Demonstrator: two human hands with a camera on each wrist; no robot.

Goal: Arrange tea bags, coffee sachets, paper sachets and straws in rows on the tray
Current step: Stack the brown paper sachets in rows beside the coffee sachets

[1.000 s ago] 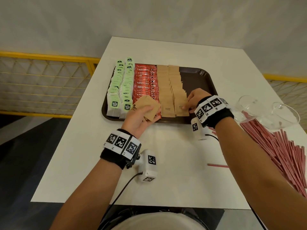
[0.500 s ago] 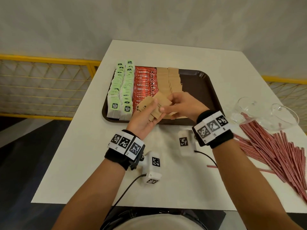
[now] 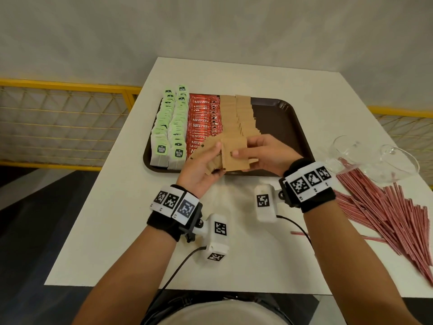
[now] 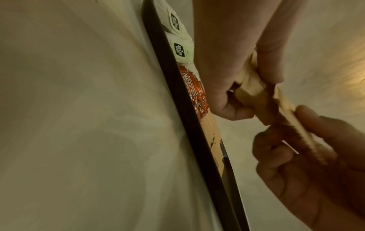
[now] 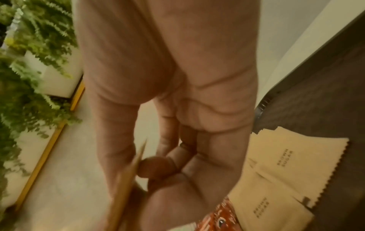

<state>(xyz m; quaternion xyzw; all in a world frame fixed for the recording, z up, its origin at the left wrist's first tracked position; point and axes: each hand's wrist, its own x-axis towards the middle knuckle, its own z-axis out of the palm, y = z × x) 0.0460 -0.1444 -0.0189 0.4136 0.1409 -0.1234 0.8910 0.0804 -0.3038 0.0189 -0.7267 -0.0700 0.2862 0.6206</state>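
2 hands point(image 3: 234, 160) grip paper sachets point(image 3: 235, 158) | "BROWN SUGAR" print: right-wrist view only

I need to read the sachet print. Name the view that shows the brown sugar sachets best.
Right wrist: brown sugar sachets lie close, lettering legible. Head shows both rows, print too small. Left wrist shows only their edges beside the tray rim.

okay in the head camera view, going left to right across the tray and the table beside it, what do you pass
Yellow railing → green tea bags → red coffee sachets → brown paper sachets → bare part of the tray → clear glass cups → red straws on the table.
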